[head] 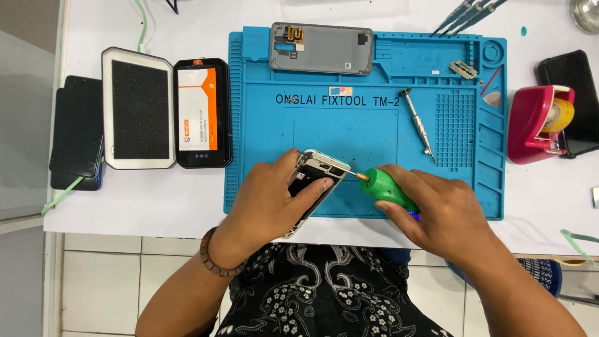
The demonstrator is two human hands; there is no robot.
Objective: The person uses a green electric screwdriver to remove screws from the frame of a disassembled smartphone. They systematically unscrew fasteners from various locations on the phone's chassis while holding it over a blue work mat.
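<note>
**Screwdriver tip at the phone's top edge**

Right hand [437, 209] closes around the green screwdriver [387, 187]; left hand [271, 196] clamps the opened phone [315, 178], tilted, near the blue mat's [374, 125] front edge. Best done, I judge, with the tip square and pressure light.

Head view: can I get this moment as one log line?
left hand: holds opened phone | right hand: green-handled screwdriver, tip at phone edge | blue silicone mat
</note>
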